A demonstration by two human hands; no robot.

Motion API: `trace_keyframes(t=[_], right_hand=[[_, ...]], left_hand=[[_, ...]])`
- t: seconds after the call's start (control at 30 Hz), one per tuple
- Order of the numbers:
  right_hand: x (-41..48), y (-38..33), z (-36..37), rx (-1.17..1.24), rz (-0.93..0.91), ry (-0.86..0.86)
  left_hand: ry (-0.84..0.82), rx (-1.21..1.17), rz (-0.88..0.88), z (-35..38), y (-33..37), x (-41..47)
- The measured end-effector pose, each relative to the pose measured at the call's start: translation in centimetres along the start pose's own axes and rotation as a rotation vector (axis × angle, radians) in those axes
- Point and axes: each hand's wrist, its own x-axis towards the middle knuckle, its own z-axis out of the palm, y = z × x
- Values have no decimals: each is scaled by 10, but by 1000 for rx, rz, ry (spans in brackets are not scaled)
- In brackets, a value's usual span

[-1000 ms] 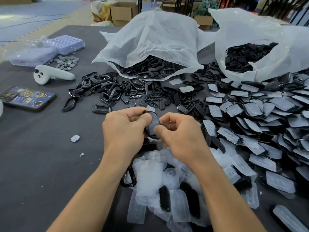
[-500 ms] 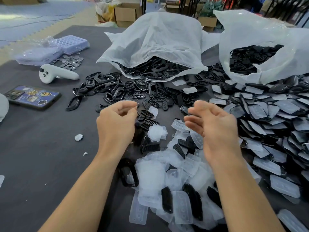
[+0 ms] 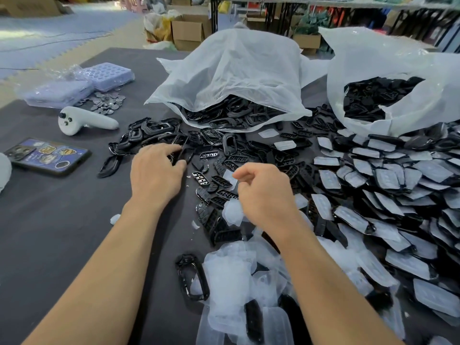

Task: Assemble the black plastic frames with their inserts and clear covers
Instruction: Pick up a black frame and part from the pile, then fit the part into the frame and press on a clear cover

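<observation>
My left hand [image 3: 156,170] reaches forward into the loose black frames [image 3: 154,129], its thumb and fingers closing on one black frame [image 3: 185,151] at the pile's near edge. To its right, my right hand [image 3: 263,192] hovers loosely curled over the black slotted inserts [image 3: 206,179], with nothing visible in it. Clear covers [image 3: 231,275] lie heaped near the front between my forearms. One lone black frame [image 3: 193,277] rests beside them. Several covered assembled pieces [image 3: 398,195] spread across the right.
Two white plastic bags [image 3: 236,70] [image 3: 388,68] of black parts stand at the back. At the left lie a phone [image 3: 47,155], a white controller [image 3: 82,120], lilac trays [image 3: 74,90] and small metal discs [image 3: 107,103]. The dark table [image 3: 49,232] runs left.
A second ago both hands pressed one piece together at the centre. They have since parted; my left hand has moved forward to the frame pile and my right hand has come away empty.
</observation>
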Motion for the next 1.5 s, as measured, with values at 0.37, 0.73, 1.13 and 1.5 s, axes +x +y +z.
trace_keyframes(t=[0.37, 0.73, 1.13, 1.5], right_hand=[[87, -21, 34, -512, -185, -221], [52, 3, 17, -523, -138, 14], [37, -4, -7, -572, -33, -234], [-6, 2, -5, -434, -258, -24]], left_hand=[[-122, 128, 147, 6, -2, 0], [167, -201, -75, -7, 6, -15], [-16, -333, -28, -10, 42, -86], [-69, -423, -101, -12, 49, -89]])
